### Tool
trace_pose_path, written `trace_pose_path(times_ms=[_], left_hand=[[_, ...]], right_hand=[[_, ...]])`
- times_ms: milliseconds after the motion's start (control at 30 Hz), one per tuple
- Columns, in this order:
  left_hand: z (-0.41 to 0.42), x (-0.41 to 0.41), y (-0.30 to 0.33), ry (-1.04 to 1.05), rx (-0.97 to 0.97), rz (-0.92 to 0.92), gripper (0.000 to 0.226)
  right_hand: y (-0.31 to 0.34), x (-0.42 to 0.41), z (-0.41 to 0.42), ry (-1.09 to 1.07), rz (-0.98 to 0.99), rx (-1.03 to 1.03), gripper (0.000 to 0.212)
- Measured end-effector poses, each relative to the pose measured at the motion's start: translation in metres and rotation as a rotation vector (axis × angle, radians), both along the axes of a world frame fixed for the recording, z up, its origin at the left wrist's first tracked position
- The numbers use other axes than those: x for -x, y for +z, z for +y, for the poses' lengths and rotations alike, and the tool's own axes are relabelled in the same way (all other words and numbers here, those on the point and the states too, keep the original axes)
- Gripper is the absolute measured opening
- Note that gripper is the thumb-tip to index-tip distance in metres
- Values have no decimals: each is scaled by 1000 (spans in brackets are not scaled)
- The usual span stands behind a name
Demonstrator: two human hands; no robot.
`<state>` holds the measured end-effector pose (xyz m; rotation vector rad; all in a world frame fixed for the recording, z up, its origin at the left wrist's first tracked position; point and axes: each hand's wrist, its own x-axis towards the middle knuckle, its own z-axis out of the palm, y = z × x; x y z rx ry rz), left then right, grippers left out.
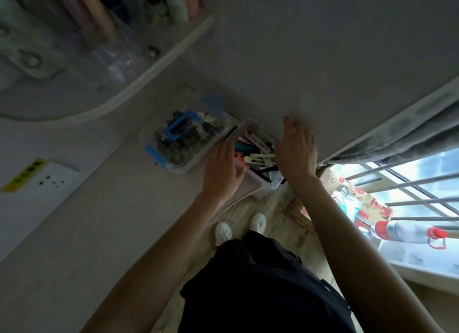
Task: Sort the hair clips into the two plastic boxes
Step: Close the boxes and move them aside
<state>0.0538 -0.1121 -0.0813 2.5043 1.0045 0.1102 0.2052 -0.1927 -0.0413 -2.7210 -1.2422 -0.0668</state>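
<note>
Your left hand [221, 167] and right hand [296, 151], both open and empty, flank the open box [263, 183] at frame centre. I think you steady it to reach the clips [258, 156].

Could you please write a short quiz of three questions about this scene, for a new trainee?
1. True or false: the box with blue latches has its lid on.
2. Which box lies between the left hand and the right hand? A) the open box of coloured clips B) the box with blue latches
3. Fill in: the white power strip lies to the ___ of both boxes.

Key: 1 true; 2 A; 3 left
</note>
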Motion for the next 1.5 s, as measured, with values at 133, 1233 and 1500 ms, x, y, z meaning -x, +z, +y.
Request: trace_pose_path(times_ms=[133, 1233, 1500], left_hand=[[-1, 4, 3, 0, -10, -26, 87], [-6, 36, -1, 455, 854, -419, 25], [-15, 42, -9, 571, 742, -368, 38]], right_hand=[[-2, -5, 5, 35, -40, 55, 33], [-36, 13, -83, -521, 1004, -466, 41], [-41, 6, -79, -584, 1142, -438, 58]])
